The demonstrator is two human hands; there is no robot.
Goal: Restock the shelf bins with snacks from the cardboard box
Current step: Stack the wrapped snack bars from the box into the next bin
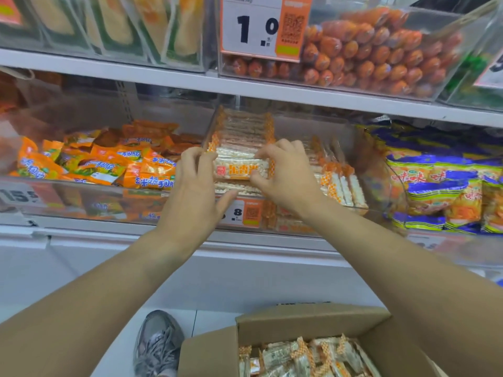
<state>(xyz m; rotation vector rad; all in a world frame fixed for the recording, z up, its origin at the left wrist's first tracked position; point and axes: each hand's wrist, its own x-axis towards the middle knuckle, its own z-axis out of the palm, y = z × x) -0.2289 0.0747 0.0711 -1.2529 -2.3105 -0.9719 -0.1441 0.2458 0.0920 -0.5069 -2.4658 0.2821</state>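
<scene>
A stack of puffed-rice snack packs (236,166) with orange-checked ends is held over the front of a clear shelf bin (362,170). My left hand (194,183) grips the stack's left end, fingers curled over the top. My right hand (285,172) pinches its right end. More of the same packs stand in rows behind the stack (245,126) and to its right (343,186). The cardboard box (275,322) sits open on the floor at the lower right, with several of the same packs (307,355) inside.
The bin to the left holds orange snack bags (103,161); the one to the right holds blue and yellow bags (441,183). The shelf above carries sausages (375,50) behind a price tag (261,25). A grey sneaker (158,344) stands left of the box.
</scene>
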